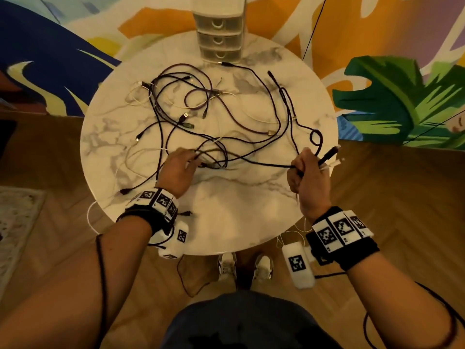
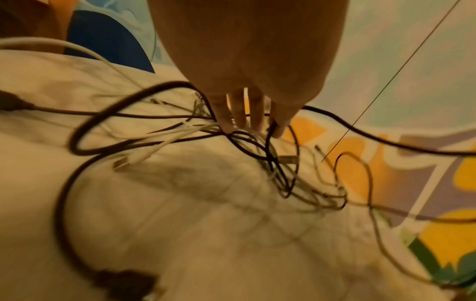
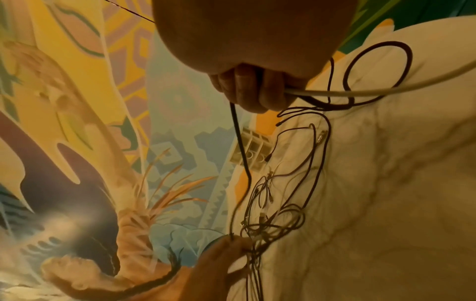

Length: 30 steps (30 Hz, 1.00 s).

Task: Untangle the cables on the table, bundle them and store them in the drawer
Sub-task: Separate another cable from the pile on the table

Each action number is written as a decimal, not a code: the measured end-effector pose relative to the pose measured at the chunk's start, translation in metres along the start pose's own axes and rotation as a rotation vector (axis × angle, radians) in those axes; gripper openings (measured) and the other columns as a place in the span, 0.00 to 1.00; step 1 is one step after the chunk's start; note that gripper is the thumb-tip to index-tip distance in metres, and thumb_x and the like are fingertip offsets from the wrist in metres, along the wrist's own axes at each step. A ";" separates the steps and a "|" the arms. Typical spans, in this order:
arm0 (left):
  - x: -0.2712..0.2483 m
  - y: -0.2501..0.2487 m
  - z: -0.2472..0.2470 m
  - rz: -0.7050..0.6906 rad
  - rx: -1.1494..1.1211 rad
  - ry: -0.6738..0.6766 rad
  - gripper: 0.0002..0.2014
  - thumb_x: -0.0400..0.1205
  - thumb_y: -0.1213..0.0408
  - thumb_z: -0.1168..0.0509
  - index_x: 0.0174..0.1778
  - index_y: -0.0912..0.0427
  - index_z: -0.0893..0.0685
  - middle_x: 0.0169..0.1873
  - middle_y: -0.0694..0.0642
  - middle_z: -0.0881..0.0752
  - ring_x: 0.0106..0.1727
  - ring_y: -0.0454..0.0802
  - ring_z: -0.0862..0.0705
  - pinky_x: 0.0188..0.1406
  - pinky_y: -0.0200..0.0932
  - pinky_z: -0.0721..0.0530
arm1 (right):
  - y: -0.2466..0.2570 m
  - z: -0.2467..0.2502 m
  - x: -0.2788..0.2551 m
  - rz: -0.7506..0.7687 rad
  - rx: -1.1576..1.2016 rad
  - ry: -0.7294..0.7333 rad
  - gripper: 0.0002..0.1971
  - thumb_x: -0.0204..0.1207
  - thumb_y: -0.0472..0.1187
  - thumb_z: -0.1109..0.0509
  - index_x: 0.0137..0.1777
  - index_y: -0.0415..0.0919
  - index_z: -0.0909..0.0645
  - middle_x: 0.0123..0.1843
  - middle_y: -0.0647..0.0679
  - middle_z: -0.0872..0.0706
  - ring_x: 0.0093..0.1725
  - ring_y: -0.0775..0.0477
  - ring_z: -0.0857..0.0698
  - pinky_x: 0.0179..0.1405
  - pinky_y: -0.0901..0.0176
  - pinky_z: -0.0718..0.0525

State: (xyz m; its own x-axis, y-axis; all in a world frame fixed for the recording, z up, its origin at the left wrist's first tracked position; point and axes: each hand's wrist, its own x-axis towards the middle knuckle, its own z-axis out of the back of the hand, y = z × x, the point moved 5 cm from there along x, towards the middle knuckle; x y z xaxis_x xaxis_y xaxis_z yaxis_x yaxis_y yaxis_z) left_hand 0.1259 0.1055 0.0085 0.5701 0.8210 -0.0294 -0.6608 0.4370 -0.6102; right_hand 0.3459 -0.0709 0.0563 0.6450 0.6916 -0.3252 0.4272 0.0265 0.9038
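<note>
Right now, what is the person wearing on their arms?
Bare arms, no sleeves. Each wrist wears a black strap carrying white blocks with black square code markings: left wrist band, right wrist band. A white marked box hangs below each, and thin dark cables run along both forearms.

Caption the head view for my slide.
Right hand grips a black cable while left hand reaches into the tangle on the marble table.

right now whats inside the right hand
The right hand is closed around a black cable and a white cable, with a black plug end poking out. How they lie inside the fist is hidden by the fingers.
</note>
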 end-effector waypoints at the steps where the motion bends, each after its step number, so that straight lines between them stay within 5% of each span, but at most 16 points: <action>1: 0.005 -0.009 0.009 0.000 -0.037 -0.067 0.08 0.84 0.65 0.39 0.50 0.63 0.15 0.44 0.58 0.18 0.46 0.51 0.22 0.46 0.37 0.30 | 0.002 0.001 0.001 0.014 -0.020 -0.022 0.23 0.87 0.44 0.48 0.26 0.46 0.36 0.19 0.53 0.38 0.18 0.55 0.42 0.16 0.67 0.46; 5: 0.016 -0.038 0.024 0.107 -0.324 -0.117 0.09 0.84 0.63 0.41 0.42 0.60 0.18 0.36 0.53 0.14 0.38 0.41 0.19 0.43 0.40 0.22 | 0.000 0.001 0.006 0.057 -0.079 -0.082 0.24 0.87 0.50 0.50 0.34 0.43 0.21 0.17 0.52 0.32 0.18 0.55 0.38 0.16 0.67 0.42; 8: 0.015 -0.051 0.030 0.119 -0.444 -0.128 0.11 0.84 0.62 0.41 0.42 0.63 0.18 0.32 0.58 0.16 0.38 0.50 0.17 0.43 0.45 0.19 | -0.005 0.002 0.009 0.060 -0.090 -0.063 0.25 0.87 0.51 0.51 0.41 0.42 0.16 0.20 0.49 0.29 0.18 0.55 0.36 0.16 0.67 0.40; 12: 0.017 -0.082 0.041 0.056 -0.601 -0.064 0.08 0.85 0.66 0.42 0.44 0.62 0.18 0.27 0.55 0.20 0.32 0.53 0.18 0.31 0.41 0.20 | -0.012 0.013 0.014 0.019 -0.192 -0.083 0.26 0.87 0.53 0.50 0.51 0.38 0.14 0.19 0.50 0.29 0.17 0.55 0.35 0.17 0.66 0.38; 15: 0.009 -0.096 0.029 0.044 -0.629 -0.004 0.10 0.85 0.66 0.42 0.44 0.66 0.18 0.25 0.56 0.24 0.28 0.53 0.26 0.27 0.45 0.26 | -0.021 0.032 0.018 -0.050 -0.419 -0.224 0.30 0.85 0.58 0.50 0.44 0.40 0.11 0.21 0.48 0.22 0.21 0.55 0.26 0.27 0.59 0.28; 20: -0.001 -0.110 0.030 -0.003 -0.580 -0.231 0.11 0.83 0.62 0.40 0.44 0.66 0.18 0.25 0.48 0.26 0.26 0.42 0.31 0.28 0.39 0.32 | -0.011 0.064 0.014 -0.046 -0.520 -0.403 0.35 0.84 0.58 0.48 0.21 0.38 0.20 0.19 0.45 0.23 0.20 0.49 0.25 0.32 0.57 0.28; 22: -0.008 -0.131 0.021 -0.131 -0.340 -0.171 0.10 0.84 0.59 0.39 0.45 0.61 0.18 0.29 0.47 0.24 0.29 0.41 0.30 0.30 0.40 0.31 | -0.008 0.052 0.013 -0.044 -0.439 -0.222 0.35 0.86 0.56 0.51 0.22 0.40 0.18 0.16 0.47 0.27 0.17 0.52 0.29 0.26 0.59 0.31; 25: -0.023 -0.164 -0.004 -0.362 0.008 0.019 0.08 0.84 0.58 0.41 0.52 0.53 0.18 0.37 0.48 0.17 0.34 0.45 0.23 0.31 0.42 0.25 | -0.006 0.005 -0.001 -0.054 -0.361 0.178 0.33 0.84 0.60 0.54 0.44 0.41 0.11 0.18 0.47 0.27 0.19 0.50 0.28 0.22 0.59 0.30; 27: -0.035 -0.181 -0.018 -0.506 0.120 0.094 0.08 0.83 0.59 0.42 0.52 0.52 0.18 0.41 0.49 0.14 0.36 0.49 0.18 0.27 0.38 0.30 | 0.002 -0.016 -0.008 -0.090 -0.343 0.269 0.30 0.83 0.61 0.52 0.55 0.41 0.13 0.21 0.47 0.18 0.25 0.49 0.17 0.27 0.59 0.17; 29: -0.042 -0.187 -0.024 -0.548 0.135 0.099 0.08 0.82 0.60 0.44 0.48 0.54 0.20 0.44 0.51 0.14 0.38 0.50 0.17 0.27 0.40 0.29 | 0.004 -0.024 -0.006 -0.127 -0.328 0.274 0.24 0.87 0.49 0.49 0.55 0.34 0.15 0.18 0.54 0.18 0.23 0.61 0.18 0.24 0.71 0.22; 30: -0.042 -0.185 -0.026 -0.519 0.119 0.104 0.08 0.83 0.59 0.44 0.49 0.53 0.21 0.47 0.50 0.14 0.40 0.47 0.18 0.29 0.39 0.27 | 0.005 -0.023 -0.004 -0.121 -0.364 0.258 0.23 0.87 0.47 0.47 0.49 0.34 0.13 0.18 0.55 0.19 0.21 0.61 0.19 0.24 0.69 0.24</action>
State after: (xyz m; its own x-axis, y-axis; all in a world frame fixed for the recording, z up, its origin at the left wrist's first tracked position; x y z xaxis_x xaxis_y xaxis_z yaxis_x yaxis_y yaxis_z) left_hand 0.2363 -0.0194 0.1023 0.8774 0.4486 0.1703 -0.3270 0.8187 -0.4720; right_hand 0.3310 -0.0568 0.0685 0.4054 0.8240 -0.3958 0.2097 0.3376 0.9176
